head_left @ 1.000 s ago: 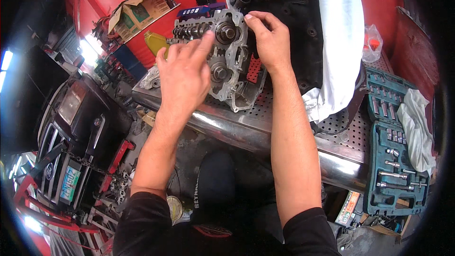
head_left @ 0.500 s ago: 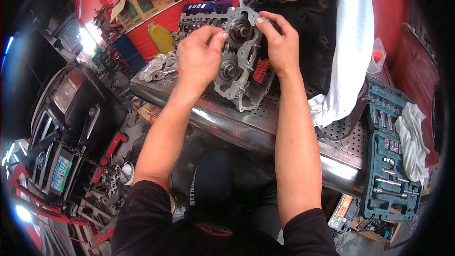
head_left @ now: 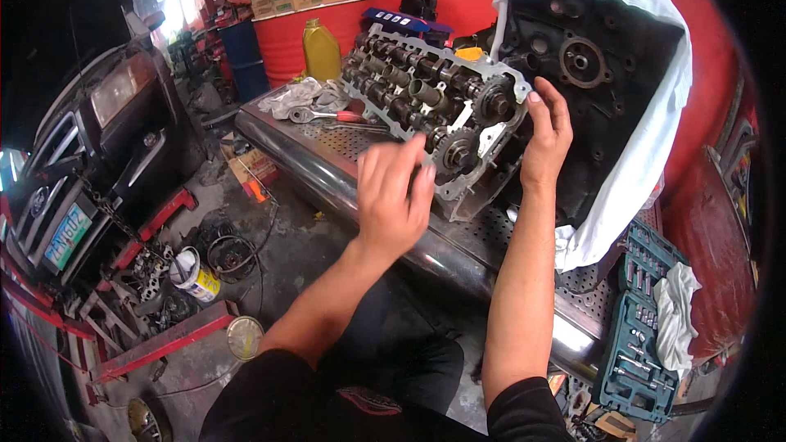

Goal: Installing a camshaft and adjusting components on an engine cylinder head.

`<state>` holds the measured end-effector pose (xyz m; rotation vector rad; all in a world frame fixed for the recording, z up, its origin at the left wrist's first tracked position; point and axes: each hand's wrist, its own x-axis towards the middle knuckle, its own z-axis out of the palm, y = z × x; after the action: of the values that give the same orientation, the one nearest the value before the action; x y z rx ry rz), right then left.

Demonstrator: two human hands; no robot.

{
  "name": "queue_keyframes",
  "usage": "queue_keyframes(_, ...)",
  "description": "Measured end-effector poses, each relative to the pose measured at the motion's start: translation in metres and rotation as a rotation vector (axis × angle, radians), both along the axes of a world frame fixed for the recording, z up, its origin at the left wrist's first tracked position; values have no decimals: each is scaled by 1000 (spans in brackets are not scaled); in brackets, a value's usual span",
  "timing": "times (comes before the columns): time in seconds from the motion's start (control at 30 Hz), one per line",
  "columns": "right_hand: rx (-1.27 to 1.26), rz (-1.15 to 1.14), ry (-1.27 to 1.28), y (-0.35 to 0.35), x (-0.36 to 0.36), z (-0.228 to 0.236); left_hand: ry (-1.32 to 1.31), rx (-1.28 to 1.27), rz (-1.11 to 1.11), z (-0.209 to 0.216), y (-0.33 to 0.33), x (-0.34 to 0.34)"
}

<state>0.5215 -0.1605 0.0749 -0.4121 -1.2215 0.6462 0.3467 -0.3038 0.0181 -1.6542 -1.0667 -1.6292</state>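
Clock read from the middle of the view. The cylinder head (head_left: pixel 422 92) is placed between 12 and 1 o'clock, set on the perforated table (head_left: pixel 348 143), its two toothed gears turned toward the wearer. The dark engine block (head_left: pixel 544 98), draped in white cloth (head_left: pixel 667 41), is seen at 2 o'clock, close behind.

The right hand (head_left: pixel 550 135) is held at the head's end, just off 3 o'clock of the upper gear (head_left: pixel 497 104); fingers bent, thumb near the edge; whether the corner is gripped cannot be told. The left hand (head_left: pixel 395 200) is held at 8 o'clock of the lower gear (head_left: pixel 458 155), thumb and fingers apart, nothing seen in it; contact is not clear.

Step judged: gear end being handled or checked, two-handed. For a next move, a steady right hand and clear left-finger placement, off the gear teeth, would be called for. Ratchet (head_left: pixel 327 116) is left lying at 11 o'clock, socket case (head_left: pixel 607 389) at 4; neither is touched.
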Motion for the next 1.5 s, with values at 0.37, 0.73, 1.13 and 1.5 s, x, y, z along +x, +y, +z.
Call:
queue_keyframes(0.37, 16, -108, -225, -7, -4, -6, 96, -492, 83, -132, -45, 7)
queue_keyframes(0.73, -14, -144, -229, -13, -4, -7, 136, -493, 22, -147, -41, -4)
queue_keyframes(1.13, 5, -245, -244, -9, -7, -13, 194, -431, -115, -162, -33, -23)
queue_keyframes(1.5, -47, -265, -207, 2, 4, -24, 230, -455, -293, -169, -36, -45)
